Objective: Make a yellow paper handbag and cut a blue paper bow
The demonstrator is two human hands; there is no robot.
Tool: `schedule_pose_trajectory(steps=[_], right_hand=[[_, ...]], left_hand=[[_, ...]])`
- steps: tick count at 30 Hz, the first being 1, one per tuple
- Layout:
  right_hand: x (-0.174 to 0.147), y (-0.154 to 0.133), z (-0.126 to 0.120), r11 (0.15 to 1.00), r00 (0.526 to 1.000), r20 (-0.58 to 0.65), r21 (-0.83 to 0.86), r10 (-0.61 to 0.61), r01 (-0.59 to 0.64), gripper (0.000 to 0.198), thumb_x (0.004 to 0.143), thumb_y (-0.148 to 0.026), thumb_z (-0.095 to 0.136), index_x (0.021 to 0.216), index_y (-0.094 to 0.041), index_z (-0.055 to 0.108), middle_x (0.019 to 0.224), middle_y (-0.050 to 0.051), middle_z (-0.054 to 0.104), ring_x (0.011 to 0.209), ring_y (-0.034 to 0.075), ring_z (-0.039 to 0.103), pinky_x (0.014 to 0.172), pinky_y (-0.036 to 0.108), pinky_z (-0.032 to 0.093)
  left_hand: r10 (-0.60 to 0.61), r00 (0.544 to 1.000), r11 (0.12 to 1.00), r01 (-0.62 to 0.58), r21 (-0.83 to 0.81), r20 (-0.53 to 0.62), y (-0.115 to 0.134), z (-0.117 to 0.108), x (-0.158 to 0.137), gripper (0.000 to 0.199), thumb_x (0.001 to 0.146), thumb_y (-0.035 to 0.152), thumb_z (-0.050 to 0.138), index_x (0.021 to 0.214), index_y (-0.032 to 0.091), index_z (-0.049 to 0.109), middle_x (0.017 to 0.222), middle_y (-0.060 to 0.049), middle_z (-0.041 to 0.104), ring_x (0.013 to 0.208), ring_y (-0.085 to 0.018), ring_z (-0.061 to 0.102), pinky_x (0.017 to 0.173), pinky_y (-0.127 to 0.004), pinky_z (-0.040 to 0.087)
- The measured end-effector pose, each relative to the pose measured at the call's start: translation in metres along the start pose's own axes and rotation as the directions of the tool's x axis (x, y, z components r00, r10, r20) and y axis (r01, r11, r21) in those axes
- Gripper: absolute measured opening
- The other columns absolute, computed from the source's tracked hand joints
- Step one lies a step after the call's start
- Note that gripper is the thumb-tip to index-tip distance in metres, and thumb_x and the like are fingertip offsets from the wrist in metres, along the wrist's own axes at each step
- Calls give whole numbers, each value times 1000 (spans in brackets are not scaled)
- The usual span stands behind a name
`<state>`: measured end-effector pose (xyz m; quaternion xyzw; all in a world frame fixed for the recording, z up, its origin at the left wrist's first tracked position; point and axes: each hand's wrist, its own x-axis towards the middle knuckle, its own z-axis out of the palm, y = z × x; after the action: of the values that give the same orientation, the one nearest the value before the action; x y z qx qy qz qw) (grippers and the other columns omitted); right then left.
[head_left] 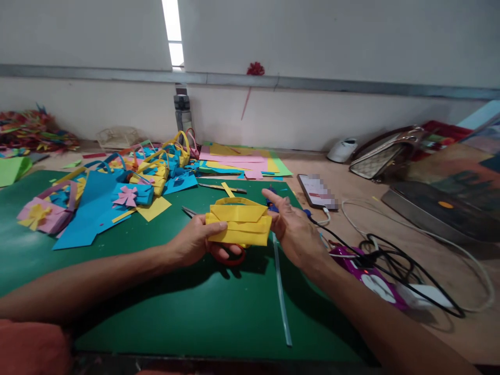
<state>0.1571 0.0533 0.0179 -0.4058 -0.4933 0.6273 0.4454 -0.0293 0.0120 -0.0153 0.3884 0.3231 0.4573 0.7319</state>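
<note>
A small yellow paper bag (239,225) with a folded flap and a strip handle is held above the green mat (219,312). My left hand (199,234) grips its left end, thumb on the front and fingertips showing below. At the bag's right end is my right hand (299,229), one finger stretched out past it and the others partly hidden at the edge. Scissors (230,259) with red handles lie under the bag, mostly covered. Behind my right hand shows part of a blue tool (270,196) that looks like a glue gun. A clear glue stick (282,297) lies below that hand.
Several decorated paper bags (156,174) and a blue sheet (91,200) fill the left. A cutter knife (222,188) and coloured paper (250,159) lie behind. To the right are a phone (315,191), a purple power strip (371,278) with tangled cables, and a handbag (380,156).
</note>
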Motion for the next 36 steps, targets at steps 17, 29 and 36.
schedule_pose_trajectory(steps=[17,29,36], right_hand=[[-1,2,0,1000,1000,-10,-15,-5,5,50,93,-49,34,128,-17,50,83,6,75,81,19,70,72,31,54],[-2,4,0,997,998,34,-59,-57,59,39,84,-50,53,107,-22,65,90,4,73,86,19,68,81,35,53],[-4,4,-2,960,979,36,-192,-199,202,28,76,-34,65,101,-24,67,89,1,71,80,15,65,73,31,55]], left_hand=[[-13,1000,1000,13,-17,1,-1,-1,-1,44,77,18,62,118,6,56,113,-23,64,68,-19,69,50,-23,55],[-13,999,1000,13,-2,-29,-1,1,-2,46,72,17,68,115,5,58,104,-22,67,66,-20,69,50,-24,55],[-10,1000,999,10,35,15,0,-1,-2,43,70,19,69,110,8,61,104,-20,68,69,-19,68,53,-24,55]])
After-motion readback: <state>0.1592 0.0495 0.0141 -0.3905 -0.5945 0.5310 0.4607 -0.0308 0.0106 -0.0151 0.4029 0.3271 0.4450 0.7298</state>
